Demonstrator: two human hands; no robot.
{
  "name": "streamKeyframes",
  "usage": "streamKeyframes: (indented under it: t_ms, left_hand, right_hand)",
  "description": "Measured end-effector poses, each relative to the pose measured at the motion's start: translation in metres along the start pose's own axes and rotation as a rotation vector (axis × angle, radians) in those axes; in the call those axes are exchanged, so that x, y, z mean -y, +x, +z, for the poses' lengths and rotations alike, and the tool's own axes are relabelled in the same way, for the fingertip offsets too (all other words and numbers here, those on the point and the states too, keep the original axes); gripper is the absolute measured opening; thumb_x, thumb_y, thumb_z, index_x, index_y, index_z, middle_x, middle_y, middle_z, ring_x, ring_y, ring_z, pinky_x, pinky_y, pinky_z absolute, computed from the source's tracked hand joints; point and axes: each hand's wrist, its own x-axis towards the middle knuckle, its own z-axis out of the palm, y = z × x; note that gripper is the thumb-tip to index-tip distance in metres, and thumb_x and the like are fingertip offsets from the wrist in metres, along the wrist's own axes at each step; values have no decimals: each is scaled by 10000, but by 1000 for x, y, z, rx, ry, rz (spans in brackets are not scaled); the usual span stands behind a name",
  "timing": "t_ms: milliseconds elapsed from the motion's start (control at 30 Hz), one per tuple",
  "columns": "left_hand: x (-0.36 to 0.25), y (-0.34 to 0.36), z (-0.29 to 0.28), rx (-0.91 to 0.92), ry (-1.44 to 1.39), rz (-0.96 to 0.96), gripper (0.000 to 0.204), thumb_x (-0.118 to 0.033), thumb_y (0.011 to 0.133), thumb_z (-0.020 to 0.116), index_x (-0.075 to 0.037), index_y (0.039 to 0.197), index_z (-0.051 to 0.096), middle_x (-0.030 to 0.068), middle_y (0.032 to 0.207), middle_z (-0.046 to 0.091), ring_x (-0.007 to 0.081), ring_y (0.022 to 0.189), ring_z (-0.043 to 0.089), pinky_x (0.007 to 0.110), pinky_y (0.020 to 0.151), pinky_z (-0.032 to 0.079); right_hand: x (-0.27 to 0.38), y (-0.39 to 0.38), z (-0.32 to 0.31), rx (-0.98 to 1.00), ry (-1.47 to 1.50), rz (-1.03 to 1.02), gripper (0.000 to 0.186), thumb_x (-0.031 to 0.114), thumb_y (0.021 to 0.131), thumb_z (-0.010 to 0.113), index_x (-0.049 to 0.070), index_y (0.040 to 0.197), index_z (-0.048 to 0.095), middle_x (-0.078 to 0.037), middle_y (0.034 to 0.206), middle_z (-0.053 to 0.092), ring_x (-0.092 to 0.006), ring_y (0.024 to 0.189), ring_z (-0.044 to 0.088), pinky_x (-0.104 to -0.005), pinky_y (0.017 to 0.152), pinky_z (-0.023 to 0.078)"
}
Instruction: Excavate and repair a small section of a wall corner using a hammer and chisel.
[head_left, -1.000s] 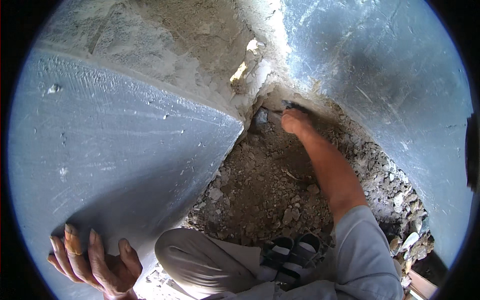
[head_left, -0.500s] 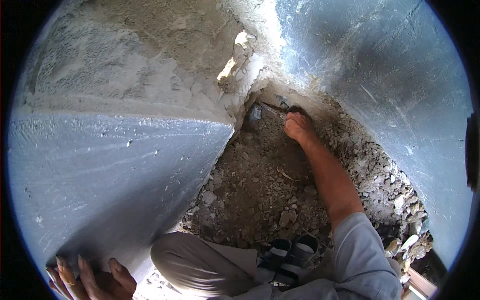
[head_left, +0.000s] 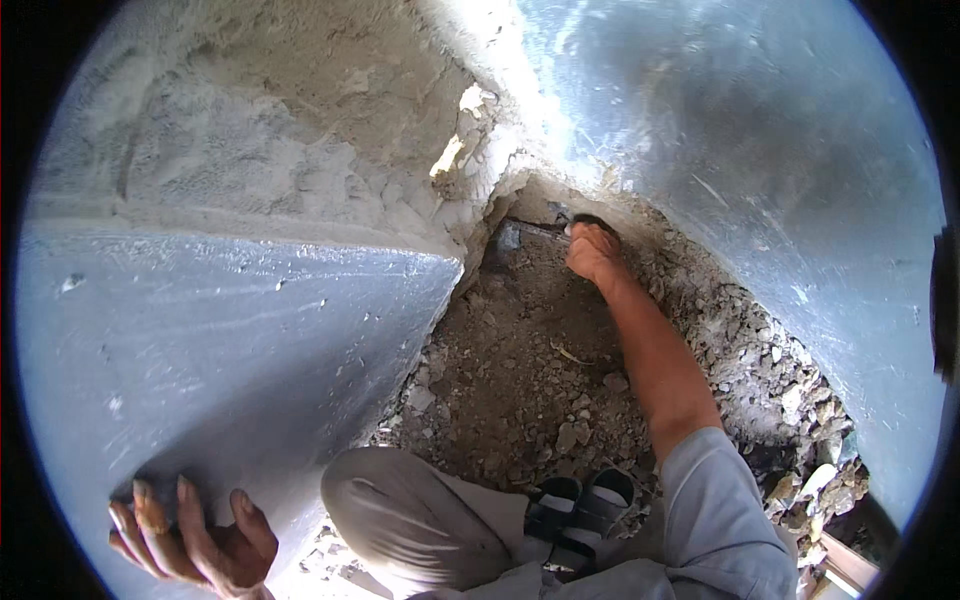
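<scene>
My right hand [head_left: 594, 250] is closed in the dug-out corner at the far end of the pit. It grips a thin-shafted tool [head_left: 540, 231] that points left and ends at a flat grey-blue piece [head_left: 510, 236] by the broken wall edge. The exact kind of tool is too small and dusty to tell. A dark shape beside my fist is partly hidden by it. At the lower left, my left hand [head_left: 205, 545] has its fingers spread and holds nothing. Its fingertips are against or very near the grey-blue painted surface [head_left: 250, 370].
Loose soil and rubble [head_left: 570, 435] cover the ground between the two painted surfaces. Another grey-blue wall [head_left: 800, 150] rises on the right. Rough plaster [head_left: 250, 130] lies upper left, with a crumbling edge [head_left: 490, 165]. My knee [head_left: 410, 515] and dark sandals [head_left: 585, 510] are close below.
The view has shifted slightly. My left hand sits a little higher and farther right in the picture. My right hand stays in the corner, with the tool's shaft lying flatter.
</scene>
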Motion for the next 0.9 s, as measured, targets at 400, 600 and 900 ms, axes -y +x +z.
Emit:
streamKeyframes:
  t_ms: [400, 600, 900]
  left_hand:
    - [-43, 18, 14, -9, -227, -8, 340, -259, 872, 622, -143, 1191, 607, 113, 1367, 535, 377, 1388, 357, 557, 1169, 100]
    - [-49, 6, 27, 14, -180, 8, 319, -241, 887, 607, -143, 1191, 593, 118, 1367, 542, 379, 1384, 364, 535, 1174, 105]
    - [-56, 9, 35, -9, -153, 20, 298, -331, 937, 556, -102, 1105, 645, 141, 1259, 602, 413, 1340, 405, 566, 1164, 91]
  right_hand:
    - [-13, -19, 53, -56, 386, 63, 245, 210, 770, 688, 94, 985, 705, -130, 1132, 663, -325, 1057, 630, -420, 903, 513]
    - [-3, -32, 24, -164, 477, 189, 184, 169, 752, 655, 100, 910, 722, -165, 1053, 681, -346, 1020, 643, -439, 883, 517]
    - [-26, 6, 23, -192, 146, 8, 174, 203, 772, 712, 40, 826, 689, -204, 869, 673, -380, 882, 659, -469, 788, 523]
